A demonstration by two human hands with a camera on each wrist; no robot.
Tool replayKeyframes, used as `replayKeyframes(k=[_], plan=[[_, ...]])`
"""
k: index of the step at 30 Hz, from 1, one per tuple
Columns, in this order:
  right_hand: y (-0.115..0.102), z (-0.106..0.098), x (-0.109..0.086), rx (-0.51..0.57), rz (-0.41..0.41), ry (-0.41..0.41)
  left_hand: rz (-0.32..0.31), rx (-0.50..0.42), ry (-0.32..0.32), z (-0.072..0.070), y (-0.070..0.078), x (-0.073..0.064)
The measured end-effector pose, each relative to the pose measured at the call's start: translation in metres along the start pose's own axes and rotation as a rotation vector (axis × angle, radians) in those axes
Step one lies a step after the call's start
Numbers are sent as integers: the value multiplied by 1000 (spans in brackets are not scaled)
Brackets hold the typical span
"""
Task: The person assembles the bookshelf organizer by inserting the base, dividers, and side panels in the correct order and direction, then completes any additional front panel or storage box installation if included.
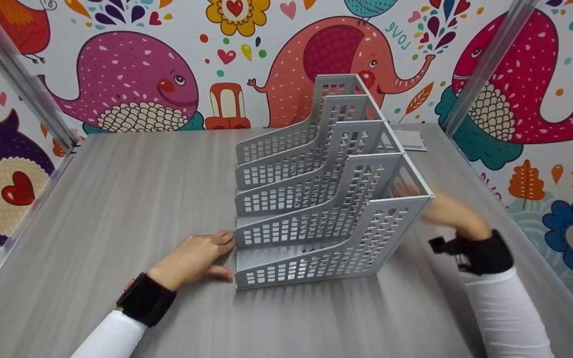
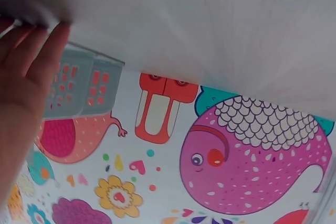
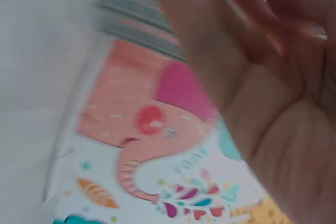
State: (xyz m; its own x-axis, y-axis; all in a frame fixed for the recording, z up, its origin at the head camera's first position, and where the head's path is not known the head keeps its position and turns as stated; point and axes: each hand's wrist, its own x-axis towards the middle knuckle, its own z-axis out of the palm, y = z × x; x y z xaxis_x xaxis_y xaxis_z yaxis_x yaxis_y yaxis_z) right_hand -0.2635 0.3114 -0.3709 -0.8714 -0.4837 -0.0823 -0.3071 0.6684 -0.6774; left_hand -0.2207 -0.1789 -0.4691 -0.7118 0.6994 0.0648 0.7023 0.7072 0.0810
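A grey plastic file rack (image 1: pixel 311 263) with perforated dividers and several upright slots stands on the table. The left hand (image 1: pixel 197 258) touches its low front end, fingers extended and thumb apart. In the left wrist view, fingers (image 2: pixel 37 51) reach past the rack's grey grid (image 2: pixel 73 90). Behind the rack's tall back is the right hand (image 1: pixel 433 204), blurred and partly covered by the end panel. The right wrist view shows its palm (image 3: pixel 283 114) near a blurred grey part of the rack (image 3: pixel 136 11); its fingertips are cut off at the top, so their grip is unclear.
A flat white item (image 1: pixel 411 140) lies behind the rack at the far right of the grey table (image 1: pixel 142 199). Cartoon-printed walls (image 1: pixel 237 54) close off the back and sides, with metal posts (image 1: pixel 28 74) at the corners.
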Motion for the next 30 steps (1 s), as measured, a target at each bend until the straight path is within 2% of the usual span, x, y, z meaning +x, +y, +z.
replayKeyframes(k=[1,2,4,7,10,14,18,21,27,30], plan=[[-8,-9,1,126,-19,68,-24,-40,-27,-3,-1,0],[-16,-16,5,164,-104,121,-45,-74,-46,-6,-1,1],[-36,-30,11,267,-143,150,-88,-127,-53,-11,-3,4],[-61,-40,23,256,-173,125,-151,-186,-5,-14,-6,13],[-68,-45,30,229,-160,55,-226,-252,52,-13,-9,21],[-54,-49,20,328,-104,37,-332,-346,83,-11,-12,29],[-34,-51,7,441,-103,84,-395,-456,116,-11,-13,36],[-21,-52,0,537,-123,113,-415,-605,152,-16,-10,44],[9,-58,-13,712,-188,75,-501,-1007,306,-35,3,59],[24,-63,-19,716,-181,79,-536,-1107,369,-50,11,64]])
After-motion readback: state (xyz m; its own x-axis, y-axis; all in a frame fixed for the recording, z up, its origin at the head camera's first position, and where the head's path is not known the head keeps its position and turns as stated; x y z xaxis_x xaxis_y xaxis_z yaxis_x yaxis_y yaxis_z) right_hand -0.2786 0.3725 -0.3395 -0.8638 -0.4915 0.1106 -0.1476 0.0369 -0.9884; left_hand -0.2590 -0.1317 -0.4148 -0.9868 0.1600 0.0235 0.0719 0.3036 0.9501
